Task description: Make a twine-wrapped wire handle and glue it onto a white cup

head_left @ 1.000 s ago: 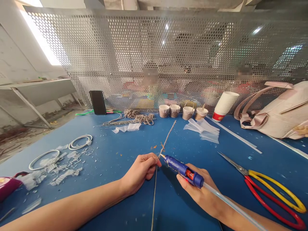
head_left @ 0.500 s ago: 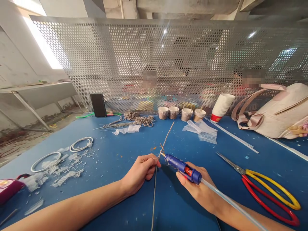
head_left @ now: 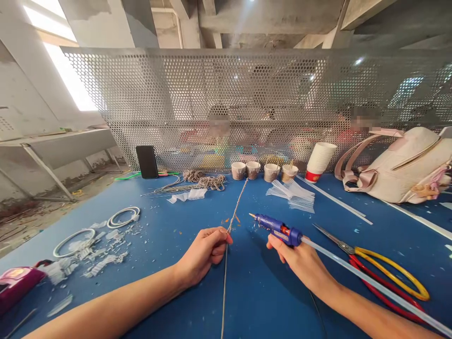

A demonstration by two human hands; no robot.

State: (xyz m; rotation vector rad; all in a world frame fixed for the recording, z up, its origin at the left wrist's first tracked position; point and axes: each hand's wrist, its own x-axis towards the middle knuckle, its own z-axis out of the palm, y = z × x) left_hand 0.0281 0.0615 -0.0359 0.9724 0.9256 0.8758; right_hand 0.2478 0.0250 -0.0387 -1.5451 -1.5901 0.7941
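Note:
My left hand [head_left: 208,249] pinches a thin beige cord [head_left: 238,202] between thumb and fingers. Beyond the hand the cord looks thicker and twisted as it runs away over the blue table; on the near side a single thin strand drops toward the bottom edge. My right hand [head_left: 303,261] is wrapped round a blue glue gun [head_left: 273,227], whose brass tip points left, a short way to the right of the cord and apart from it. A long clear glue stick [head_left: 367,274] sticks out of its back end. Orange flecks lie near the cord.
Scissors with red and yellow handles [head_left: 384,268] lie right, partly under the glue stick. Small cups [head_left: 271,173], stacked paper cups [head_left: 319,162], a phone [head_left: 147,161] and cord bundles [head_left: 208,181] line the perforated screen [head_left: 197,94]. White rings [head_left: 122,218] and plastic scraps lie left.
My right hand has drawn the glue gun back to the right, so its tip has left the cord. My left hand keeps its pinch in nearly the same place. The view has tilted up slightly.

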